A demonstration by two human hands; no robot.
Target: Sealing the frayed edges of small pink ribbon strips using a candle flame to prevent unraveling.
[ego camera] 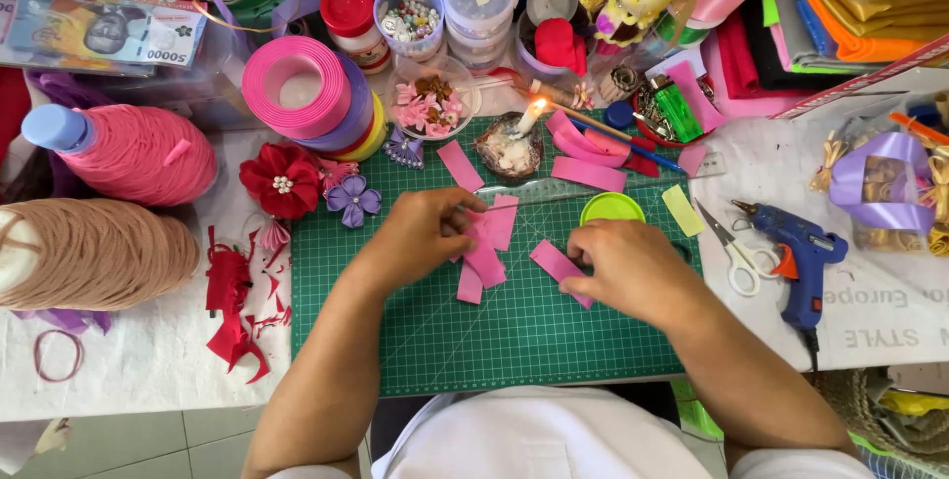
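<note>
My left hand (420,234) rests on the green cutting mat (514,336), its fingers pinching a small stack of pink ribbon strips (486,250). My right hand (628,266) lies to the right of it and grips one pink ribbon piece (554,261) by its end. More cut pink strips (585,173) lie at the mat's far edge, near a lit candle (529,115) standing in a shell dish. A lime green round lid (611,207) sits just beyond my right hand.
Pink ribbon spools (301,91) and thread cones (138,153) stand at the left, with red and purple fabric flowers (284,180). Scissors (736,252) and a blue glue gun (803,260) lie at the right. Jars of beads (410,14) and folded felt fill the back.
</note>
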